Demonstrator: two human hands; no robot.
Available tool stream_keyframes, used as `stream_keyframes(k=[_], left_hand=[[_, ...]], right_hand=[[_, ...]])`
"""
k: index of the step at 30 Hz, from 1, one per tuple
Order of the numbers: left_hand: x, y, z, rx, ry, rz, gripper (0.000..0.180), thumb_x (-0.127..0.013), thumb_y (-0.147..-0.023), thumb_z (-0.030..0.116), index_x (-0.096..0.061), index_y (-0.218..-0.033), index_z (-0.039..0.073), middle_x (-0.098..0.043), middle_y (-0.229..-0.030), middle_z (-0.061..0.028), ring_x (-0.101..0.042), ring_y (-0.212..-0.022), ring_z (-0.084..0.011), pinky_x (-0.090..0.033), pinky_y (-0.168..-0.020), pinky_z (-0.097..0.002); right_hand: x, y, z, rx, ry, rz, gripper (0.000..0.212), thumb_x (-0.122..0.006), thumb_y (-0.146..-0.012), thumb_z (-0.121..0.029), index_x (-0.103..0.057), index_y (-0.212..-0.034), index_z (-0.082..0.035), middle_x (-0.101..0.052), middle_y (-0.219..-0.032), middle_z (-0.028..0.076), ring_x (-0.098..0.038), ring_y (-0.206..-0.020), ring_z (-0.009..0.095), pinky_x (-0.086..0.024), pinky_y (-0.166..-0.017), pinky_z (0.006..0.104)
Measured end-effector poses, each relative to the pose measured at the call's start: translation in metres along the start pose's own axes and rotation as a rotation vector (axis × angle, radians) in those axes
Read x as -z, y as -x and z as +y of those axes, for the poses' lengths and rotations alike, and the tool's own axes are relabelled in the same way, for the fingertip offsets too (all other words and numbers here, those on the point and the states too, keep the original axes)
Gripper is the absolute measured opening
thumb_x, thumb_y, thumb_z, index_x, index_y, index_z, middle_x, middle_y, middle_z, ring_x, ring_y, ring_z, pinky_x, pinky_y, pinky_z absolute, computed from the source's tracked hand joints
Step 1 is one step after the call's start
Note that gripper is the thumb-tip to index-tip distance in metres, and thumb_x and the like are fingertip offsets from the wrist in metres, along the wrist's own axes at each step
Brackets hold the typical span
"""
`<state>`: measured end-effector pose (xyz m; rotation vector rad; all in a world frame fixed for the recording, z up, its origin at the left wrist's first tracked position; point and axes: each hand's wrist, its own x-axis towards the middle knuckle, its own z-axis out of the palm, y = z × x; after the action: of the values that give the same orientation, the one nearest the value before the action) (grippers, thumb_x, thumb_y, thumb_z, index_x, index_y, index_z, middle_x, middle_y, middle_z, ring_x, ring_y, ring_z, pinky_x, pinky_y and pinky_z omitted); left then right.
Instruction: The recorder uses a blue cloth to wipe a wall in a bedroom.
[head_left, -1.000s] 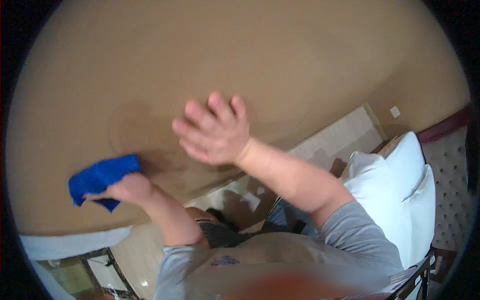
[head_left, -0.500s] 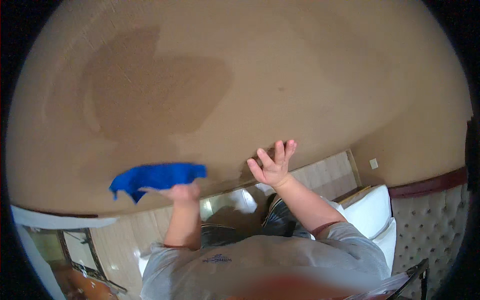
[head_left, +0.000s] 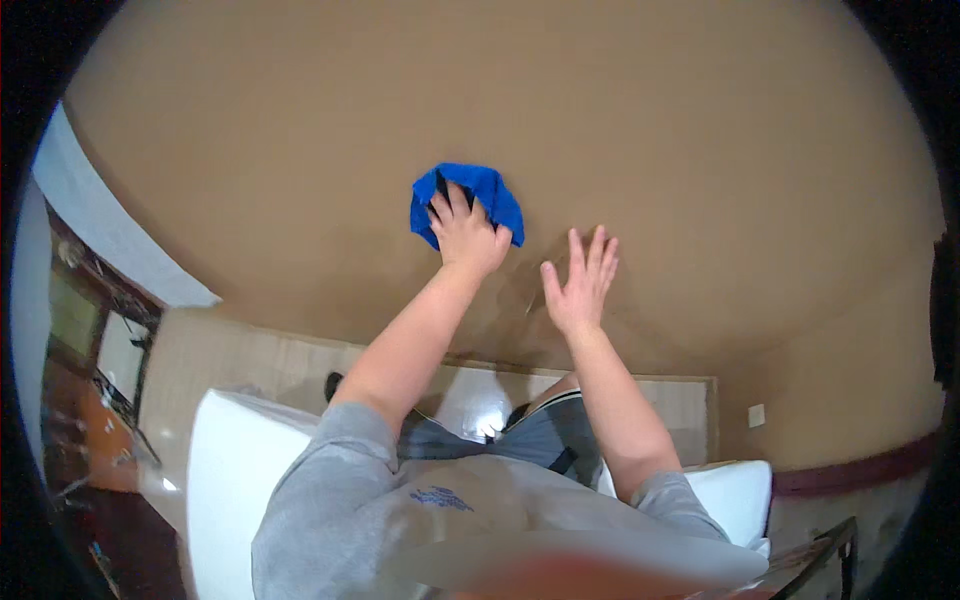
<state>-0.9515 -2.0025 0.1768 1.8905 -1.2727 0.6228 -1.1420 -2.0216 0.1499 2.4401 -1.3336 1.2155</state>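
Note:
A blue cloth (head_left: 487, 185) is spread, crumpled at its edges, against the brown wall (head_left: 700, 150) in front of me. Pressing it there is my left hand (head_left: 468, 238), with fingers spread over the cloth and its edges curling up around them. To the right, my right hand (head_left: 582, 290) is open, fingers stretched upward, holding nothing. It is at the wall or just off it; I cannot tell whether the palm touches.
White bed-like padding (head_left: 245, 455) stands behind me on both sides. A strip of light floor (head_left: 300, 350) runs along the wall's foot. A small white wall plate (head_left: 756, 415) is low at right. At far left are a white curtain-like panel (head_left: 130, 230) and dark furniture (head_left: 130, 530).
My left hand has brought the blue cloth up and rightward from the lower left onto the wall. My right hand is slightly higher and further right. The whole view has shifted.

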Motion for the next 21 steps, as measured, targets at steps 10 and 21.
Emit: stream_keyframes(k=[10,21], left_hand=[[0.051,-0.047,0.041,0.019,0.06,-0.031,0.078,-0.062,-0.072,0.033,-0.038,-0.141,0.005,-0.001,-0.152,-0.0316,-0.003,-0.135,-0.06,-0.009,-0.104,-0.072],[0.117,-0.058,0.005,-0.109,0.175,-0.001,0.06,-0.066,-0.076,0.042,-0.057,-0.124,0.008,-0.03,-0.142,-0.0218,-0.028,-0.124,-0.0461,-0.024,-0.105,-0.0579]], right_hand=[[0.009,0.061,-0.082,0.007,-0.633,-0.215,0.039,-0.063,-0.082,-0.018,-0.057,-0.116,0.001,-0.051,-0.13,0.023,-0.047,-0.122,0.039,-0.037,-0.105,0.0463],[0.008,-0.064,-0.141,0.428,-0.548,-0.007,0.067,-0.064,-0.077,-0.015,-0.039,-0.137,0.001,-0.034,-0.144,0.024,-0.035,-0.13,0.042,-0.03,-0.108,0.0469]])
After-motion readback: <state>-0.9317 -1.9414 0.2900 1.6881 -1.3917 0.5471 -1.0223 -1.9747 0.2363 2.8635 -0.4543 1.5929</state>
